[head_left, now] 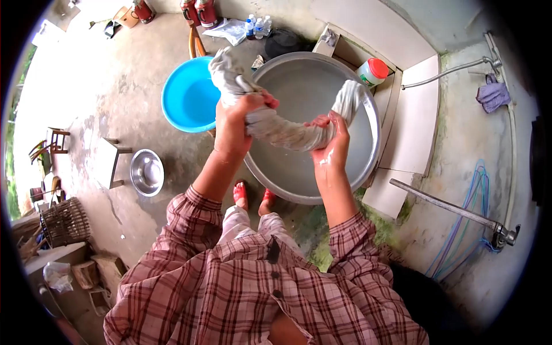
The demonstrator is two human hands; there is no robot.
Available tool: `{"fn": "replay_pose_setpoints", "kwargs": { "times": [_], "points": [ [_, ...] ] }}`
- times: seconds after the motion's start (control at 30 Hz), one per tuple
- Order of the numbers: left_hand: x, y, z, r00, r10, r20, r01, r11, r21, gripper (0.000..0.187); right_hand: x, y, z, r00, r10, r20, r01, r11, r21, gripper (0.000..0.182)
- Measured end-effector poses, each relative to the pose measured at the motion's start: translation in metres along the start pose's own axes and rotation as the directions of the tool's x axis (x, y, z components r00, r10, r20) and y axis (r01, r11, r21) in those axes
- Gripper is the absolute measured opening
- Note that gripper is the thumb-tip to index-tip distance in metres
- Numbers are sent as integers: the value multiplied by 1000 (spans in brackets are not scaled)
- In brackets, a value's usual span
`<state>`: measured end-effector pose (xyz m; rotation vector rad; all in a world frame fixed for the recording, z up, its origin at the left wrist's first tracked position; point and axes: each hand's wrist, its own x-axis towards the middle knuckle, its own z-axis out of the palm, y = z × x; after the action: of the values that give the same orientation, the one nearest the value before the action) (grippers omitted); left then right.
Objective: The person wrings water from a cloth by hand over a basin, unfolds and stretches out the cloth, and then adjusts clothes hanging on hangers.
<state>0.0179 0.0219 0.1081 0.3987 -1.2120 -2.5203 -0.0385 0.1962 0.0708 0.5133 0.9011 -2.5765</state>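
Note:
A wet, twisted whitish cloth (287,133) stretches between my two hands above a large round metal basin (370,152) holding cloudy water. My left hand (237,118) is wrapped round the cloth near the basin's left edge, and one bunched end sticks up beyond it. Around the cloth's other part my right hand (333,141) is closed, with the far end folded upward past it. Both hands look wet. Left of the basin stands a bright blue tub (190,98), close to my left hand.
A small metal bowl (147,172) and a white stool (108,163) stand on the left floor. A red-lidded jar (374,72) sits beside the basin. Bottles (259,27) stand behind. Right: a hose tap (454,206), hangers (471,213) and a purple cloth (493,94).

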Motion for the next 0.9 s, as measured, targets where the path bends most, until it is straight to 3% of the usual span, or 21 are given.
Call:
{"fn": "replay_pose_setpoints", "kwargs": {
  "times": [0.07, 0.1, 0.17, 0.23, 0.27, 0.3, 0.37, 0.4, 0.47, 0.57, 0.67, 0.8, 0.9],
  "points": [
    [-7, 15, 24, 991, 83, 108, -106, 970, 220, 26, 17, 3, -5, 990, 139, -5, -138, 985, 100, 16],
    [-10, 20, 31, 985, 48, 163, -87, 967, 238, 28, 20, 0, -3, 978, 203, -38, -197, 973, 117, 17],
    [-21, 16, 49, 964, 153, 216, -230, 887, 401, 27, 22, -8, 2, 964, 266, 1, -265, 963, 52, 17],
    [-31, 19, 62, 878, 264, 399, -465, 666, 584, 35, 20, -14, 7, 937, 347, 27, -347, 938, -16, 18],
    [-36, 21, 64, 783, 292, 548, -617, 475, 628, 41, 19, -16, 9, 918, 395, 37, -393, 918, -52, 20],
    [-39, 23, 68, 711, 299, 636, -693, 451, 563, 42, 18, -19, 12, 896, 441, 48, -436, 896, -89, 21],
    [-47, 15, 76, 547, 295, 784, -816, 397, 420, 46, 23, -23, 6, 627, 756, 186, -779, 615, 125, 24],
    [-50, 8, 77, 454, 287, 843, -866, 365, 342, 48, 22, -24, 7, 585, 791, 181, -811, 578, 91, 23],
    [-58, 3, 86, 294, 320, 900, -933, 301, 198, 40, 18, -26, 16, 575, 800, 170, -812, 584, -1, 20],
    [-74, -3, 90, 200, 269, 942, -975, 148, 165, 28, 12, -31, 29, 659, 746, 92, -707, 657, -262, 18],
    [-88, -10, 92, 110, 276, 955, -994, 40, 102, 30, 9, -36, 33, 633, 759, 156, -673, 638, -375, 20],
    [-95, -14, 94, 87, 209, 974, -996, 14, 85, 31, 1, -41, 41, 702, 707, 88, -537, 607, -585, 19],
    [-99, -31, 92, 80, 245, 966, -996, -16, 86, 27, -1, -36, 38, 719, 694, 37, -496, 550, -672, 19]
  ]
}}
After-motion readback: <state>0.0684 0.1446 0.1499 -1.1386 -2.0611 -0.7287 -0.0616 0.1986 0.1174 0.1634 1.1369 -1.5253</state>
